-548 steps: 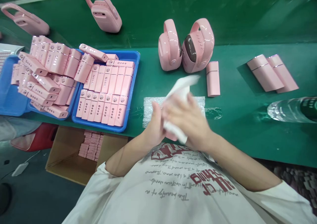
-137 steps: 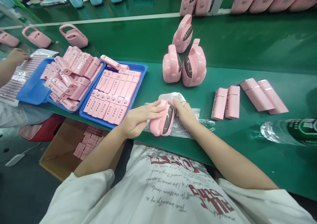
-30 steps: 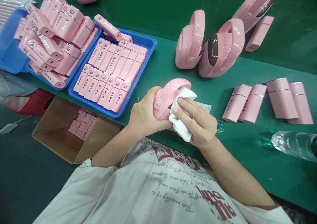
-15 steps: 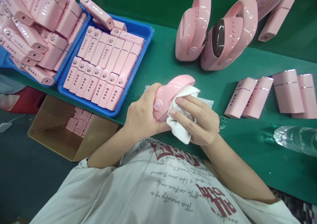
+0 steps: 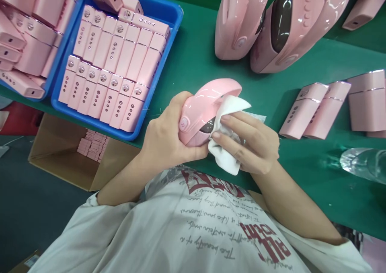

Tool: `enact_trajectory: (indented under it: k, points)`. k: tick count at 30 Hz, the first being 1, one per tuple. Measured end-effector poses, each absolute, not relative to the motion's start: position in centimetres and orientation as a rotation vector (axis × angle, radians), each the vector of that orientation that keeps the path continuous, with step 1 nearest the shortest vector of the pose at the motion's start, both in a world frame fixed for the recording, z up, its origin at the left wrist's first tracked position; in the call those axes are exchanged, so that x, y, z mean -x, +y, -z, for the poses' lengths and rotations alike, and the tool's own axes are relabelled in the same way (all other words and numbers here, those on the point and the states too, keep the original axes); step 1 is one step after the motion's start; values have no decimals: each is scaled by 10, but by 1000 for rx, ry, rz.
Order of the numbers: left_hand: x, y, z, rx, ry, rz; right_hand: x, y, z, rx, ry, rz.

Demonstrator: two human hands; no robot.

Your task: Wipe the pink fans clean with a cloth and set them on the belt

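Observation:
My left hand (image 5: 164, 138) is wrapped round a glossy pink handled device (image 5: 205, 108) with a dark window, held just above the green table's near edge. My right hand (image 5: 251, 142) pinches a white cloth (image 5: 227, 152) and presses it against the device's dark window side. The cloth bunches over the handle and hangs below my fingers. A strip of clear bubble wrap (image 5: 256, 117) lies under my hands, mostly hidden.
A blue tray (image 5: 157, 72) of several pink rectangular units sits to the left, a second heaped tray (image 5: 57, 74) beside it. Two more pink handled devices (image 5: 271, 23) stand behind. Pink blocks (image 5: 316, 108) and a clear water bottle (image 5: 362, 164) lie right. An open cardboard box (image 5: 60, 156) sits below the table edge.
The view has closed in on my hands. The pink device has tilted slightly so its dark window shows, and my right hand with the cloth has slid a little along it.

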State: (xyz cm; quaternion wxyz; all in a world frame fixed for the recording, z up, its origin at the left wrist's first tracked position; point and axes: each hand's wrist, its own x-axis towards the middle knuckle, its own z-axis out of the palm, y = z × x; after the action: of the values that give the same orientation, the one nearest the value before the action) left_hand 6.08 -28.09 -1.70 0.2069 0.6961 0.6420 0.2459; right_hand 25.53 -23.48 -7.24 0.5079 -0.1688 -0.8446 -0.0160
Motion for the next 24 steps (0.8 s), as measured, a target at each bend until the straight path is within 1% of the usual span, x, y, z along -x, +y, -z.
enact_trajectory:
  k: [5,10,14,17,24]
  points:
    - [-63,-279,11,-1906,1771,-643,-251,-234,70,405,-2044,85]
    - [-67,-277,7,-1954,1754,-636,-258,-235,80,442,-2026,-5]
    - [-65,-277,8,-1925,1779,-641,-265,-236,92,662,-2126,-77]
    - [-64,-278,9,-1908,1777,-636,-263,-236,91,791,-2156,-135]
    - [-65,-278,8,-1965,1745,-621,-256,-233,78,491,-2091,-92]
